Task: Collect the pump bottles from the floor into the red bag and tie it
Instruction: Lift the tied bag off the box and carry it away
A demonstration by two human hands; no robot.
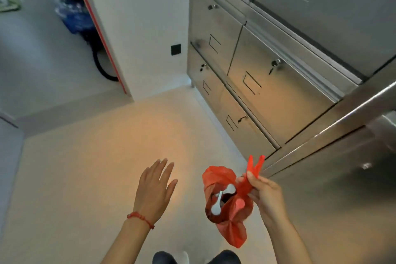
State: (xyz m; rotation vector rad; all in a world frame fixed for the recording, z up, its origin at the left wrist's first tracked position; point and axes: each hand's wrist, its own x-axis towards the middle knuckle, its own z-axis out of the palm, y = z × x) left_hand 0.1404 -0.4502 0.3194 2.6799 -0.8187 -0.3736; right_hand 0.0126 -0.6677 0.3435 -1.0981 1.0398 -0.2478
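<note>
Red bag hangs at five o'clock, its handles pinched by the right hand; white pump bottles show inside. Left hand hovers at seven o'clock, fingers spread, empty.

Our left hand hovers flat, fingers spread, palm down; our right hand is clenched, forearm raised.
</note>
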